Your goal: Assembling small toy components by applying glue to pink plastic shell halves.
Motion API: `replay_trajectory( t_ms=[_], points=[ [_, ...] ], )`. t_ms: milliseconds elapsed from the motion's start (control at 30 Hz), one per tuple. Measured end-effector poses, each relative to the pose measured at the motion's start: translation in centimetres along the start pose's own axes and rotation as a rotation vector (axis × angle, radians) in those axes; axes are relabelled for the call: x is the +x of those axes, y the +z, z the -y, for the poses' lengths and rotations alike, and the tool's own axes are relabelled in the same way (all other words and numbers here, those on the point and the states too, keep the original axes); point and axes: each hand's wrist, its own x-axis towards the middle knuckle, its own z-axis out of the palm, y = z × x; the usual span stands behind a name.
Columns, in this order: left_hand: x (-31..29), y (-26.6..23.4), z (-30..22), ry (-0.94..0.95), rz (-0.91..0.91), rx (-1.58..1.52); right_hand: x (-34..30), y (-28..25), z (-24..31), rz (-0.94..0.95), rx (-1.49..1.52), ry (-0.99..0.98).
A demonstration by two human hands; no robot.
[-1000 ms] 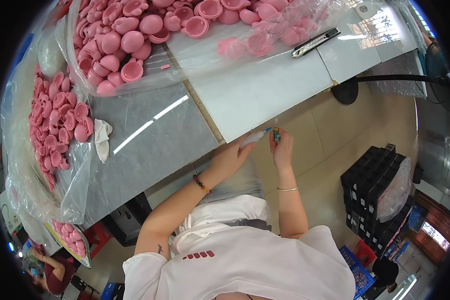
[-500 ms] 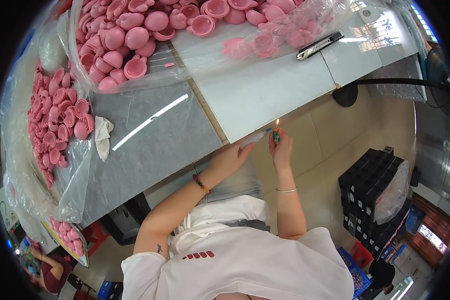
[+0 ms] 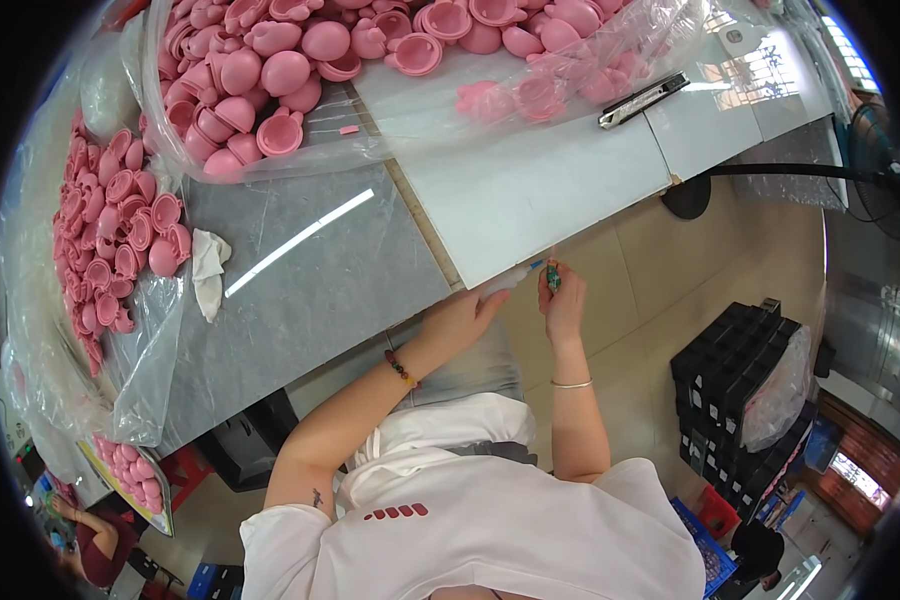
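Note:
Just beyond the table's front edge, my left hand (image 3: 467, 314) is closed around a small white squeeze bottle (image 3: 506, 281). A thin blue tip (image 3: 536, 265) points from it toward my right. Close to that tip, my right hand (image 3: 567, 302) grips a small green lighter (image 3: 553, 277) held upright. A clear flame cannot be made out above the lighter. Both hands are over the floor, in front of my lap, and the bottle tip and lighter top are nearly touching.
Pink moulded plastic shells (image 3: 285, 75) lie heaped in clear plastic bags on the table (image 3: 320, 265). A box cutter (image 3: 643, 100) and a white cloth (image 3: 208, 275) rest there too. Stacked black crates (image 3: 725, 370) stand at right, a fan (image 3: 875, 170) beyond. A co-worker (image 3: 105, 545) sits lower left.
The flame that stood above the lighter is no longer clearly visible. My hands hold nearly the same place, and the view has shifted slightly.

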Motion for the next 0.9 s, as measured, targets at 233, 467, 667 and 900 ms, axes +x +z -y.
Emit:
replay_trajectory(
  t_ms=[233, 467, 667, 900],
  points=[
    [-0.4, 1.0, 1.8, -0.053, 0.014, 0.018, 0.1, -1.6, 1.6, -0.220, 0.049, -0.130],
    [-0.4, -0.2, 0.2, -0.052, 0.046, 0.015, -3.2, -1.0, 17.3, -0.104, -0.273, -0.847],
    [-0.5, -0.6, -0.2, 0.064, -0.031, -0.061, -2.8, 6.0, 22.7, 0.368, -0.933, -1.250],
    [-0.8, -0.8, 0.3, -0.002, 0.050, -0.111, -4.4, 7.6, 23.2, 0.364, -1.023, -1.312]
  ],
)
